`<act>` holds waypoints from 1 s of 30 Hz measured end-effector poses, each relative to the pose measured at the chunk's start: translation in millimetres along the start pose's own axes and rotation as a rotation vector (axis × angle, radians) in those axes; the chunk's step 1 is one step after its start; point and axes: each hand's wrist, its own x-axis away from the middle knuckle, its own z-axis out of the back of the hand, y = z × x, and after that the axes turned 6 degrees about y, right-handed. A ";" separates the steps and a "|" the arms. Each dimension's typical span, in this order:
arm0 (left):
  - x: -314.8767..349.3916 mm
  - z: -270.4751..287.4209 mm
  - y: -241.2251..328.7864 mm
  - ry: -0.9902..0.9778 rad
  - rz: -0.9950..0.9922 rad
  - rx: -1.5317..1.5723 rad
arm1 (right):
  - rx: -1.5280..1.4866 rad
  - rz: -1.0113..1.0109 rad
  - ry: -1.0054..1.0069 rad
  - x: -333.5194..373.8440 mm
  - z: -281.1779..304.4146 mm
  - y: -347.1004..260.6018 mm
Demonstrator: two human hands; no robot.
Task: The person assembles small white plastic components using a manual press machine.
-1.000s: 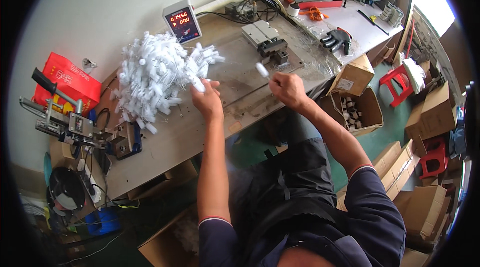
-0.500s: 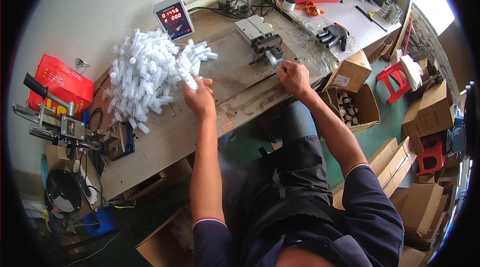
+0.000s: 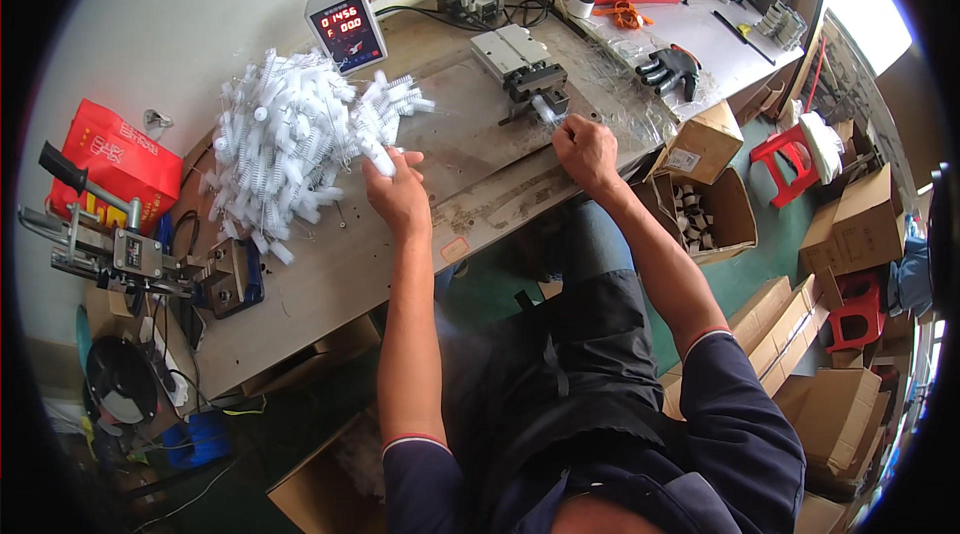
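Note:
My left hand (image 3: pixel 398 192) is closed around a white bristle brush (image 3: pixel 378 157) at the right edge of a large heap of similar white brushes (image 3: pixel 278 139) with thin wires. Its thumb and fingers hold the brush's smooth end. My right hand (image 3: pixel 588 152) is curled into a fist-like pinch just in front of a small metal clamping machine (image 3: pixel 520 64). A white brush end (image 3: pixel 545 111) sticks out of the machine's dark jaws toward those fingers. What the right fingertips grip is hidden.
A counter with a red display (image 3: pixel 347 26) stands behind the heap. A lever press (image 3: pixel 140 254) and red bag (image 3: pixel 125 159) are at left. A black-and-grey glove (image 3: pixel 670 72) lies at right, above cartons (image 3: pixel 705 144). A red stool (image 3: pixel 788 162) stands on the floor.
Both hands keep nearly the same places. The right hand's fingers curl slightly more; the whole view has shifted a little.

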 end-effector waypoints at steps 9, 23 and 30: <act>12.0 -9.4 -3.5 0.000 -0.197 -0.180 | -0.008 -0.033 -0.027 -1.8 -0.9 2.4; 43.3 -107.1 14.8 -0.387 -0.515 -0.492 | -0.147 -0.076 0.069 1.2 3.4 3.9; 50.3 -116.9 11.2 -0.464 -0.766 -0.601 | -0.184 -0.098 0.038 1.5 1.3 5.7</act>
